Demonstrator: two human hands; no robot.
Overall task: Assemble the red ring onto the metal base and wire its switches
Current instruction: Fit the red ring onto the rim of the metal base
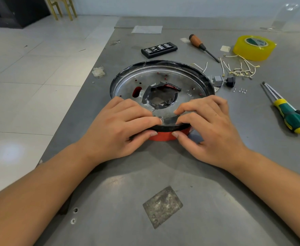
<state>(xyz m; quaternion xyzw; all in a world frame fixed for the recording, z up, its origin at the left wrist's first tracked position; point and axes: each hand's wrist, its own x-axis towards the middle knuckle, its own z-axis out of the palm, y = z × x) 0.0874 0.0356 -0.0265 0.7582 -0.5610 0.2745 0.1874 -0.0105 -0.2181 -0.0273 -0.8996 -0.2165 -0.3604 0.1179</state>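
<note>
Red ring (163, 136) sits under the metal base (163, 77), mid-counter; seating appears to be underway. Left hand (117, 128) and right hand (209, 128) each pinch the rim at 6 o'clock. Wiring next: switches (223, 80) at 2 o'clock.

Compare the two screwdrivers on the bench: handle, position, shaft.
The brown-handled screwdriver has a brown and black grip; the green-handled screwdriver has a green and yellow one. The brown one lies at the far side beside the bit case, wholly in view; the green one lies at the right, its handle cut off by the frame edge. The brown one's shaft is dark, the green one's bright. Both lie flat and untouched on the table.
</note>
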